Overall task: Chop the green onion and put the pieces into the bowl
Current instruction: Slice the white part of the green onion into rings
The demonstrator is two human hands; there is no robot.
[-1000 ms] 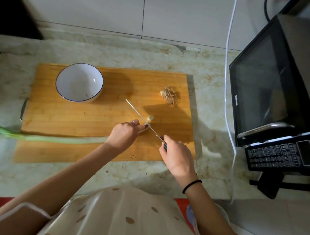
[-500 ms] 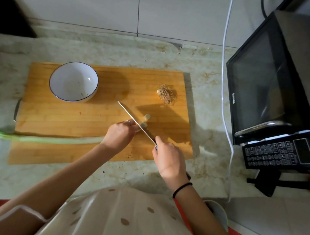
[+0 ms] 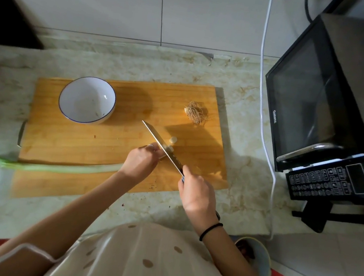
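A long green onion (image 3: 58, 167) lies across the front of the wooden cutting board (image 3: 110, 152), its green end hanging off the left edge. My left hand (image 3: 140, 161) presses down on its white end. My right hand (image 3: 197, 192) grips a knife (image 3: 163, 147) whose blade crosses the onion just right of my left fingers. One cut white piece (image 3: 173, 139) lies beside the blade. The white bowl (image 3: 87, 99) with a blue rim stands at the board's back left, holding no onion pieces.
The cut-off root tuft (image 3: 195, 113) lies at the board's back right. A black microwave (image 3: 331, 110) stands at the right on the marble counter (image 3: 243, 113), with a white cable (image 3: 262, 90) running down beside it. A tiled wall rises behind.
The knife blade has shifted slightly left along the onion's white end, and my left hand has drawn back with it. A cut piece stays on the board to the right of the blade.
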